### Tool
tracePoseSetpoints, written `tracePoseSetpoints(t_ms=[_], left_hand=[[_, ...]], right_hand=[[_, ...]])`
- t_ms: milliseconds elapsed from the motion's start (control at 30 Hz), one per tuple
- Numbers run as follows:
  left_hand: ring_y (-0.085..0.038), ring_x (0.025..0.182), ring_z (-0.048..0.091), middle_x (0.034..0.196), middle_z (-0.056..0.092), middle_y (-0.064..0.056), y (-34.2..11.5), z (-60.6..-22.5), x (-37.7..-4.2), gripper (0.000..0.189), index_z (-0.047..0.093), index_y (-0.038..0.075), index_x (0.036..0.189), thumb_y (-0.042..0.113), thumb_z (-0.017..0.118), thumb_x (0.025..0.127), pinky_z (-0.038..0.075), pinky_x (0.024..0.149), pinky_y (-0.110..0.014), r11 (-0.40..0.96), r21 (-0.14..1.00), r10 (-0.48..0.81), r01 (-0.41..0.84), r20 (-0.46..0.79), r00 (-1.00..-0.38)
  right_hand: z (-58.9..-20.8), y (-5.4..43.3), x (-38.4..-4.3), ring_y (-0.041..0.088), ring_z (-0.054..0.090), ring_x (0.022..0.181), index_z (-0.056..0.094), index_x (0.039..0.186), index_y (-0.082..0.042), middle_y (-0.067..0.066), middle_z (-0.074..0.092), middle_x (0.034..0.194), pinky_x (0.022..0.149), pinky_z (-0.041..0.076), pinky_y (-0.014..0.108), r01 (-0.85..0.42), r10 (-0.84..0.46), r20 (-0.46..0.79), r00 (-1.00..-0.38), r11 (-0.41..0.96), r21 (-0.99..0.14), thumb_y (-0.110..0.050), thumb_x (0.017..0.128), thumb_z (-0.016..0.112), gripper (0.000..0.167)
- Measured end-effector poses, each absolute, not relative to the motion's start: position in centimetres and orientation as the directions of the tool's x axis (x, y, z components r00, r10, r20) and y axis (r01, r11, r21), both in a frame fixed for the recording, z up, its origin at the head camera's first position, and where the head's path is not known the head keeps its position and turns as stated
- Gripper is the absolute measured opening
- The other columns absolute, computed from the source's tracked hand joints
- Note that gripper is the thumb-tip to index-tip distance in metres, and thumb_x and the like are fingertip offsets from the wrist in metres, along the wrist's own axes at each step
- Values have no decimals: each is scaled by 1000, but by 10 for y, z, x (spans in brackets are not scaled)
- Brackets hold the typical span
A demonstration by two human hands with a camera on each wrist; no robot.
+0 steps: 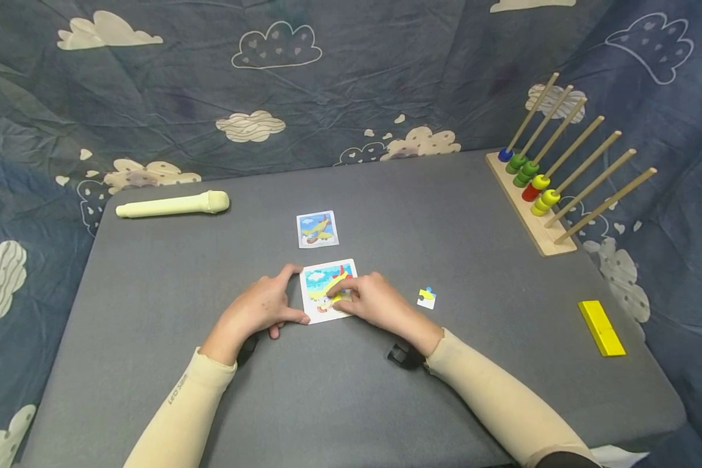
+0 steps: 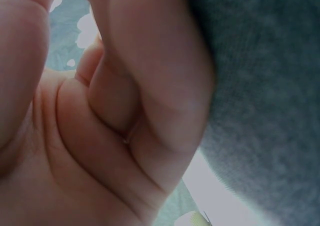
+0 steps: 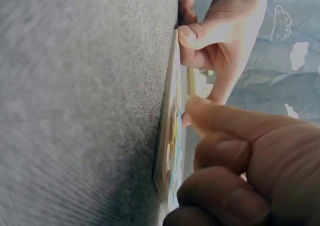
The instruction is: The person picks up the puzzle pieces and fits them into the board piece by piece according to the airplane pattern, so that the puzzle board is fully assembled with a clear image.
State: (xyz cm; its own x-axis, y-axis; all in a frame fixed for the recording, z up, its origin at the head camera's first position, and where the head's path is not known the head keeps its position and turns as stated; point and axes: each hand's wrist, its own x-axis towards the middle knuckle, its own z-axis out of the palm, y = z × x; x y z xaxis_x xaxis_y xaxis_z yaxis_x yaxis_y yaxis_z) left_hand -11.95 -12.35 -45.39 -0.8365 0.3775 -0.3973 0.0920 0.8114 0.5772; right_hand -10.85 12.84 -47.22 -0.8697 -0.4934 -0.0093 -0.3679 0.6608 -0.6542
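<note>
A white-bordered jigsaw puzzle board [image 1: 329, 270] with an airplane picture lies before me. My left hand [image 1: 263, 304] grips its left edge, index finger at the far corner and thumb at the near one. Over the board's right half, my right hand [image 1: 380, 302] has thumb and index finger bent about a yellow-marked puzzle piece [image 1: 336, 298], largely hidden by the fingers. The right wrist view shows the board [image 3: 175, 86] edge-on, flat on the table. A loose white and yellow puzzle piece [image 1: 426, 298] lies to the right. Mostly palm fills the left wrist view.
A picture card [image 1: 318, 229] with a yellow airplane lies beyond the board. At the back left is a cream toy microphone [image 1: 172, 205]. A wooden peg rack [image 1: 532, 218] with coloured beads stands at the back right, and yellow blocks [image 1: 601, 327] lie near the right edge.
</note>
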Motion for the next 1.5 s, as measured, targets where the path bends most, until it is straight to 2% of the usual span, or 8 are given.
tracePoseSetpoints(t_ms=[300,600,800,967,1133,1300,1500], left_hand=[[-14,38,63,56,64,-2,-123,-453,-120,98,37,20,158,38,94,80,49,54,-32,808,582,377,86,-400,-835],[-14,38,63,55,63,-2,-122,-453,-121,99,37,20,157,39,95,79,50,55,-32,802,591,383,88,-396,-835],[-14,38,63,55,64,-2,-122,-454,-121,99,37,20,157,39,95,79,50,54,-32,802,591,383,85,-400,-833],[-15,38,62,56,63,-3,-123,-454,-120,99,36,20,158,38,95,79,50,55,-32,802,593,378,74,-407,-831],[-15,38,62,55,63,-2,-124,-454,-119,100,36,21,158,37,95,79,49,57,-32,804,591,372,69,-409,-833],[-14,38,62,56,63,-2,-124,-454,-119,100,36,21,158,37,95,79,49,56,-32,803,592,377,74,-408,-831],[-15,38,62,57,63,-2,-124,-454,-120,100,35,21,158,37,95,80,49,56,-32,807,586,374,72,-414,-830]], right_hand=[[-473,130,-109,-2,30,51,85,108,-22,-14,42,54,52,26,19,-346,-506,-52,-861,658,-669,-20,92,84,16],[-472,138,-113,-1,39,53,83,99,-22,-13,49,55,55,33,20,-304,-460,-52,-887,664,-683,-21,86,87,13],[-465,149,-115,2,34,52,83,102,-21,-12,42,54,53,28,21,-247,-418,-60,-906,640,-727,-23,90,85,12],[-447,183,-115,7,25,51,80,120,-18,-11,33,54,50,24,22,-108,-318,-105,-942,585,-804,-25,92,84,28],[-446,235,-108,6,24,49,69,138,-21,-10,35,56,46,25,25,51,-235,-209,-949,540,-840,-31,94,83,47],[-460,279,-95,5,26,51,61,144,-15,-10,37,60,47,26,26,139,-216,-287,-933,520,-843,-27,93,84,57],[-468,296,-84,4,27,50,59,136,-9,-10,37,59,48,27,25,144,-211,-319,-924,580,-801,-23,89,88,57]])
